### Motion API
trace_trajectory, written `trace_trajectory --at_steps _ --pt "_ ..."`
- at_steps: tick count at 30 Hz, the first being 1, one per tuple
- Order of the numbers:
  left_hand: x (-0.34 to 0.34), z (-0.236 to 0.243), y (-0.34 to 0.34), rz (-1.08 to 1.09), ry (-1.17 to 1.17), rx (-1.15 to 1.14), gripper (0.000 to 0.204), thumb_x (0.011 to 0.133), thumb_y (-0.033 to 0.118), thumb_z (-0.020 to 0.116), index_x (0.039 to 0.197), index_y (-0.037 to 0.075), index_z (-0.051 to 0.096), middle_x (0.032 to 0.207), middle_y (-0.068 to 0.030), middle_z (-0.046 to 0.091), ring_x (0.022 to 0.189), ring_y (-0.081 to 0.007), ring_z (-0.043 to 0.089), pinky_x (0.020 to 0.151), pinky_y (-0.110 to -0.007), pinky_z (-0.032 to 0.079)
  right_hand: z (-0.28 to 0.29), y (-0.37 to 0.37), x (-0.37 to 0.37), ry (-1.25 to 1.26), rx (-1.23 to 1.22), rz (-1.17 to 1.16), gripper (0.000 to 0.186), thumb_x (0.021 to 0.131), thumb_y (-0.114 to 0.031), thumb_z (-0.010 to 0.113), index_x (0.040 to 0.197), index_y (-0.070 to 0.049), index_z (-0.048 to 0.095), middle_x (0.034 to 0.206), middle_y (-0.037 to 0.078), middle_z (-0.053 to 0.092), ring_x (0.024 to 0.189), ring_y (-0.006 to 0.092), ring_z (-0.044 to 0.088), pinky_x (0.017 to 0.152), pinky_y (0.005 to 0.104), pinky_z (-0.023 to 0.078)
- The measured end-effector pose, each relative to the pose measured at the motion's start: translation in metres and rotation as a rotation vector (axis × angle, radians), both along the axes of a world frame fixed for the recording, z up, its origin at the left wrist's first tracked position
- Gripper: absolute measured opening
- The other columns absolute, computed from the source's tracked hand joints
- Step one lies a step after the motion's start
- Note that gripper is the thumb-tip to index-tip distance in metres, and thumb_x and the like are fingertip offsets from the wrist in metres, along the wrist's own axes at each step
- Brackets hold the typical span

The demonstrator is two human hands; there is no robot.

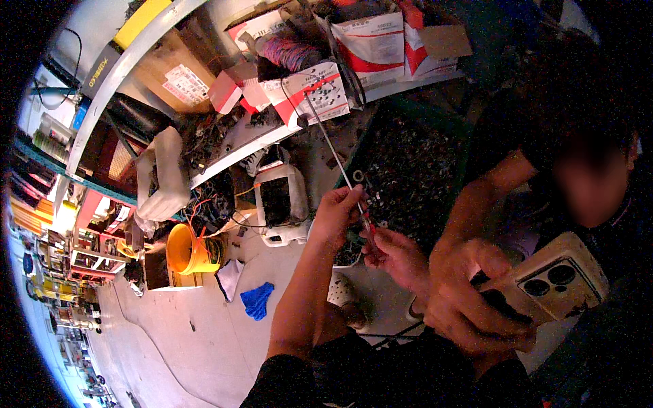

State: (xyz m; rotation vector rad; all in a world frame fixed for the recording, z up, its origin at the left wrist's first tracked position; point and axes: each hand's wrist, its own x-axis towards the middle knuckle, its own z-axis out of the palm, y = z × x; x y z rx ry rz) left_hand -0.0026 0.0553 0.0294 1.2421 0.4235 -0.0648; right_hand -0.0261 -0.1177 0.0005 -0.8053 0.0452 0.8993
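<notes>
My left hand point(335, 214) is closed around a long thin metal rod point(333, 151) close to its red lower end. My right hand point(400, 260) pinches the red end point(371, 230) just below the left. The rod slants up and away to the left, and its far tip lies in front of a white and red box point(311, 94) on the shelf. Part of my right forearm is hidden behind another person's hand point(469, 292), which holds a light-coloured smartphone point(554, 277). Beyond my hands sits a dark green bin point(408, 170) full of small dark bits.
A metal shelf point(238, 151) carries cartons and a cable coil point(292, 53). Beneath it stand a yellow bucket point(183, 250) and a cut-open white plastic container point(282, 197). A blue cloth point(257, 301) lies on the floor. The other person point(585, 177) is close at my right.
</notes>
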Motion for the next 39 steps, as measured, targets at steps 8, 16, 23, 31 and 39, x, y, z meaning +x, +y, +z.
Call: trace_trajectory --at_steps 8,16,23,31,39 --pt "-0.008 0.000 0.007 -0.069 -0.067 -0.140 0.026 0.094 0.025 0.054 0.100 0.002 0.064 0.080 -0.0023 0.064 0.061 -0.0078 0.052 0.052 -0.020 0.037 -0.003 0.002 0.002 0.023 0.099 -0.008 0.036 0.097 -0.031 0.044 0.114 0.000 0.055 0.084 0.010 0.062 0.073 0.0205 0.058 0.064 0.0311 0.044" --pt "-0.003 -0.006 0.005 -0.053 -0.072 -0.046 0.019 0.092 0.023 0.059 0.084 0.006 0.062 0.073 -0.0007 0.062 0.057 -0.0071 0.050 0.051 -0.021 0.038 0.000 -0.001 0.006 0.034 0.014 0.029 0.029 0.095 -0.027 0.051 0.112 -0.004 0.055 0.087 0.009 0.061 0.071 0.0188 0.057 0.062 0.0296 0.044" --pt "-0.001 -0.009 0.003 0.019 -0.026 0.041 0.025 0.089 0.025 0.064 0.071 0.011 0.057 0.062 0.0025 0.056 0.051 -0.0069 0.046 0.048 -0.021 0.037 0.003 0.002 0.002 -0.149 -0.118 0.046 0.019 0.092 -0.016 0.056 0.108 -0.008 0.051 0.089 0.004 0.058 0.072 0.0164 0.058 0.061 0.0272 0.043" --pt "-0.002 -0.004 0.004 0.001 -0.024 -0.020 0.022 0.091 0.029 0.059 0.090 0.007 0.063 0.076 0.0002 0.061 0.062 -0.0090 0.053 0.055 -0.023 0.042 -0.005 0.000 0.002 -0.098 -0.120 0.029 0.023 0.096 -0.023 0.048 0.112 -0.007 0.054 0.093 0.007 0.063 0.075 0.0167 0.060 0.065 0.0276 0.045" --pt "-0.002 0.002 0.001 -0.021 -0.053 -0.064 0.020 0.093 0.024 0.057 0.091 0.005 0.064 0.080 -0.0004 0.064 0.061 -0.0061 0.050 0.055 -0.021 0.040 0.000 0.000 0.003 0.028 -0.013 -0.075 0.029 0.097 -0.030 0.045 0.113 -0.007 0.055 0.091 0.010 0.065 0.074 0.0203 0.060 0.064 0.0302 0.046"
